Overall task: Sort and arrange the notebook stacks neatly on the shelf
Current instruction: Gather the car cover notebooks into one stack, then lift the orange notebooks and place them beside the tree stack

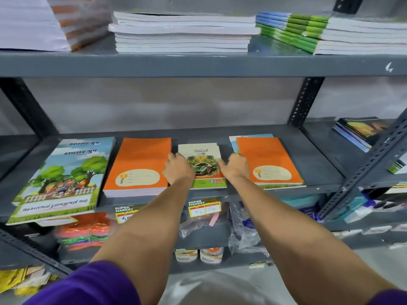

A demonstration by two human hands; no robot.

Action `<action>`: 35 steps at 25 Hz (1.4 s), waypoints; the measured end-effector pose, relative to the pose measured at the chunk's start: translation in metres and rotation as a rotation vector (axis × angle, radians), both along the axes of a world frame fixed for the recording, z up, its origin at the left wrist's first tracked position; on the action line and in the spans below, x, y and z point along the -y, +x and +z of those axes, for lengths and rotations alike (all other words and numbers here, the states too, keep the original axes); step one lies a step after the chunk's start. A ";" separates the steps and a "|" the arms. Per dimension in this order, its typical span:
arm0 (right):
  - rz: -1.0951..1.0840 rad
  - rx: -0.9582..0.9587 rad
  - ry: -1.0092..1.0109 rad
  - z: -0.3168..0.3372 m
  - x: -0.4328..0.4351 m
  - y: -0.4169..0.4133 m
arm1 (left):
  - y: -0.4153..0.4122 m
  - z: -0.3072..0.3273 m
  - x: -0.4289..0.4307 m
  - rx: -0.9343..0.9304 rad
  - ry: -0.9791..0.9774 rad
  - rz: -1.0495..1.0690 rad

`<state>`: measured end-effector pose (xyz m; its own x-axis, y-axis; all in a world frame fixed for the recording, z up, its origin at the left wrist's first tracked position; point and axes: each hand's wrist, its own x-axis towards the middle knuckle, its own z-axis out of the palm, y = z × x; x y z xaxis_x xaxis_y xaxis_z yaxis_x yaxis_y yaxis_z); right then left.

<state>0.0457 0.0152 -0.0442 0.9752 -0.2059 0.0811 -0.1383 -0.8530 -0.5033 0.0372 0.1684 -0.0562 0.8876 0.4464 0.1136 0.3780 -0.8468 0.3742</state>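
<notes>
Grey painted metal shelf [286, 195], matt, scuffed; orange notebook stacks [141, 159] glossy paper covers; clear plastic bags [242, 227] below, shiny; purple cloth sleeve [92, 285].

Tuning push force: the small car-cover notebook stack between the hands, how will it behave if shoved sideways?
The car-cover notebook stack looks thin and soft-covered, so probably light and bendy if lifted by one edge. Its back corners are slightly fanned, so layers may shear rather than slide as one block. The left hand and right hand flank it on a smooth metal shelf; it should slide easily.
</notes>
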 end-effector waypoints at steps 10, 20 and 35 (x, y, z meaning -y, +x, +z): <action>-0.345 -0.270 -0.215 -0.010 0.163 0.019 | 0.035 -0.007 0.173 -0.140 -0.063 -0.345; -0.414 -0.181 -0.146 -0.023 0.196 0.014 | 0.048 -0.014 0.202 -0.115 -0.587 -0.185; -0.180 0.083 0.109 0.042 -0.050 -0.029 | -0.007 0.037 -0.064 0.169 -0.394 -0.010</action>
